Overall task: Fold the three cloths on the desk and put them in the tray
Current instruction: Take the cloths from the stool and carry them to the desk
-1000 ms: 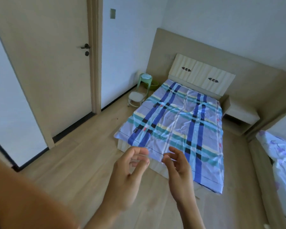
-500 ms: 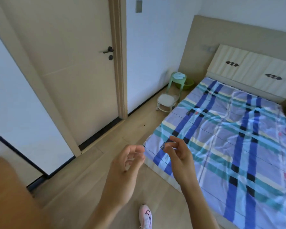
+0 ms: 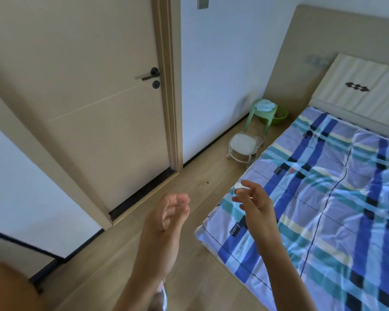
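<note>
- L hand point(image 3: 164, 218): raised over the floor point(image 3: 200, 182), just off the bed's near-left corner; fingers loosely curled toward the thumb, nothing in it
- R hand point(image 3: 255, 205): raised over the near-left corner of the bed point(image 3: 323, 209), apart from L hand; fingers relaxed & slightly bent, nothing in it; can't tell if it touches the sheet
- Task's cloths, tabletop & tray: outside this view
- Bed sheet: plaid in blue, teal & cream, wrinkled; right side & foot end cut off by the frame; dark label w/ script just beside R wrist, too small to read
- Headboard point(image 3: 357, 86): pale ribbed panel w/ dark emblem, cut off at the right edge
- Green stool point(image 3: 264, 115): on the floor in the corner btw wall & bed's head end; pale blue crumpled thing point(image 3: 265, 105) on its seat, maybe fabric, can't tell
- Green basin point(image 3: 280, 116): behind the stool, mostly hidden by it
- White stool point(image 3: 244, 142): low, round seat, wire frame, on the floor near the bed's left edge, in front of the green stool
- Door point(image 3: 88, 97): shut, dark lever handle point(image 3: 148, 75) w/ lock below; top cut off
- Grey wall plate point(image 3: 203, 2): cut by the top edge
- Shoe point(image 3: 161, 297): pale w/ pink, at the bottom edge, mostly hidden behind L forearm
- Blurred skin-toned shape point(image 3: 9, 286) fills the bottom-left corner, too close to make out
</note>
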The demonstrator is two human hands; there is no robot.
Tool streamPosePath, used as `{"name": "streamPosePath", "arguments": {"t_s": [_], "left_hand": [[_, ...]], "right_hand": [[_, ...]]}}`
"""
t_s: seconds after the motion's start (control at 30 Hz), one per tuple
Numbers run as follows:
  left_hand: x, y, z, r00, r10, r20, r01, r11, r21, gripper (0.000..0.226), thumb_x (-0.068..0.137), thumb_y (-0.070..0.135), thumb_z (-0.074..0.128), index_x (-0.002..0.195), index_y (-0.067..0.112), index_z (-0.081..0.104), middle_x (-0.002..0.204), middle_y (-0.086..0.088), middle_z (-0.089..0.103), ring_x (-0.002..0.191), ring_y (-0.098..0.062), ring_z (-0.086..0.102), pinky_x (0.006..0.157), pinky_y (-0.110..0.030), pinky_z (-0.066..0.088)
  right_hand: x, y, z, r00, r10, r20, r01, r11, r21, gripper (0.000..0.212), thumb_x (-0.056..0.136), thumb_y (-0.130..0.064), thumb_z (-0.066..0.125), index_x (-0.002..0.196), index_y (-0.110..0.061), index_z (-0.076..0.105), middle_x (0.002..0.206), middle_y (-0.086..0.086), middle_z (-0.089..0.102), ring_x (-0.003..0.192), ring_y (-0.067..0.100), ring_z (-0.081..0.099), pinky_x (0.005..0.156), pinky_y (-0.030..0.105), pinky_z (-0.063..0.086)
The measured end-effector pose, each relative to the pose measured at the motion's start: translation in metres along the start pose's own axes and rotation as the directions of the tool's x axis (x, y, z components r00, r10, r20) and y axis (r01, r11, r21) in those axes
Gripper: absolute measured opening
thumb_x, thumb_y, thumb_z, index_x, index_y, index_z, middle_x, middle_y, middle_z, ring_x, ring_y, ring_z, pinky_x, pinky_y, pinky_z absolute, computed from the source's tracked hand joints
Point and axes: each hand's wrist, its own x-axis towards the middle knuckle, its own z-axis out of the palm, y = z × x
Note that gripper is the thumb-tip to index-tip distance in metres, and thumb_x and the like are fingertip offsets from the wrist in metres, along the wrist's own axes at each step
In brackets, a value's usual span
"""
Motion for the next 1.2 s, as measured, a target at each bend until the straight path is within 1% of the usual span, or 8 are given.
{"name": "streamPosePath", "arguments": {"t_s": [0.2, 0.47, 0.63, 0.83, 0.93, 1.03, 1.13, 1.2], "left_hand": [[0.128, -0.019, -0.009, 0.999, -0.001, 0.044, 0.002, 1.000, -0.022, 0.037, 0.078, 0.053, 0.053, 0.101, 0.030, 0.069, 0.104, 0.013, 0.073, 0.102, -0.007, 0.069, 0.088, -0.024, 0.048], [0.331, -0.002, -0.019, 0.979, 0.078, 0.188, -0.076, 0.997, -0.017, 0.027, 0.083, 0.051, 0.054, 0.098, 0.033, 0.068, 0.100, 0.012, 0.073, 0.102, -0.007, 0.068, 0.089, -0.025, 0.049], [0.421, 0.012, 0.001, 0.951, 0.077, 0.300, -0.069, 0.997, -0.037, 0.028, 0.084, 0.051, 0.055, 0.100, 0.032, 0.068, 0.101, 0.011, 0.072, 0.105, -0.009, 0.066, 0.094, -0.034, 0.051], [0.522, 0.010, 0.063, 0.914, 0.064, 0.402, -0.067, 0.998, -0.006, 0.027, 0.085, 0.050, 0.056, 0.099, 0.031, 0.069, 0.102, 0.013, 0.073, 0.107, -0.006, 0.066, 0.096, -0.031, 0.049], [0.576, 0.006, 0.111, 0.884, 0.054, 0.465, -0.077, 0.997, 0.031, 0.022, 0.088, 0.043, 0.055, 0.099, 0.030, 0.068, 0.103, 0.015, 0.072, 0.106, -0.001, 0.065, 0.089, -0.016, 0.045], [0.636, 0.006, 0.168, 0.864, 0.061, 0.499, -0.104, 0.993, 0.058, 0.021, 0.088, 0.042, 0.055, 0.099, 0.030, 0.068, 0.102, 0.018, 0.072, 0.105, 0.003, 0.064, 0.083, -0.003, 0.041], [0.692, 0.017, 0.223, 0.863, 0.075, 0.500, -0.122, 0.991, 0.061, 0.019, 0.089, 0.042, 0.055, 0.098, 0.031, 0.068, 0.100, 0.020, 0.072, 0.102, 0.003, 0.065, 0.081, -0.006, 0.044], [0.726, 0.024, 0.259, 0.856, 0.082, 0.510, -0.121, 0.992, 0.044, 0.017, 0.090, 0.039, 0.056, 0.099, 0.031, 0.068, 0.100, 0.018, 0.072, 0.100, 0.001, 0.066, 0.083, -0.013, 0.047]], "right_hand": [[0.111, -0.004, 0.054, 0.998, 0.024, -0.055, -0.024, 1.000, -0.008, 0.022, 0.096, -0.023, 0.060, 0.117, -0.029, 0.063, 0.096, -0.006, 0.071, 0.092, 0.009, 0.072, 0.078, 0.024, 0.050], [0.265, -0.042, 0.138, 0.987, -0.003, -0.160, 0.005, 1.000, 0.012, 0.024, 0.097, -0.022, 0.062, 0.121, -0.023, 0.062, 0.103, 0.002, 0.071, 0.093, 0.014, 0.072, 0.083, 0.029, 0.053], [0.334, -0.054, 0.146, 0.973, 0.022, -0.231, -0.024, 1.000, -0.004, 0.026, 0.098, -0.023, 0.060, 0.124, -0.021, 0.060, 0.102, 0.003, 0.071, 0.092, 0.013, 0.071, 0.084, 0.029, 0.054], [0.432, -0.048, 0.126, 0.938, 0.069, -0.341, -0.059, 0.997, 0.040, 0.026, 0.098, -0.021, 0.060, 0.124, -0.023, 0.059, 0.101, -0.001, 0.071, 0.094, 0.014, 0.071, 0.085, 0.030, 0.053], [0.495, -0.040, 0.108, 0.923, 0.070, -0.377, -0.057, 0.997, 0.047, 0.030, 0.098, -0.024, 0.061, 0.128, -0.023, 0.058, 0.102, -0.003, 0.072, 0.093, 0.009, 0.071, 0.084, 0.027, 0.053], [0.568, -0.035, 0.083, 0.909, 0.078, -0.409, -0.058, 0.996, 0.061, 0.030, 0.098, -0.025, 0.061, 0.127, -0.024, 0.057, 0.103, 0.000, 0.071, 0.094, 0.014, 0.070, 0.079, 0.022, 0.053], [0.633, -0.040, 0.054, 0.906, 0.093, -0.413, -0.066, 0.995, 0.079, 0.027, 0.097, -0.024, 0.061, 0.124, -0.026, 0.057, 0.107, 0.002, 0.070, 0.098, 0.017, 0.070, 0.074, 0.018, 0.054], [0.672, -0.044, 0.033, 0.902, 0.099, -0.419, -0.076, 0.995, 0.070, 0.027, 0.097, -0.024, 0.061, 0.123, -0.028, 0.057, 0.108, -0.001, 0.069, 0.099, 0.017, 0.069, 0.076, 0.022, 0.055]]}}
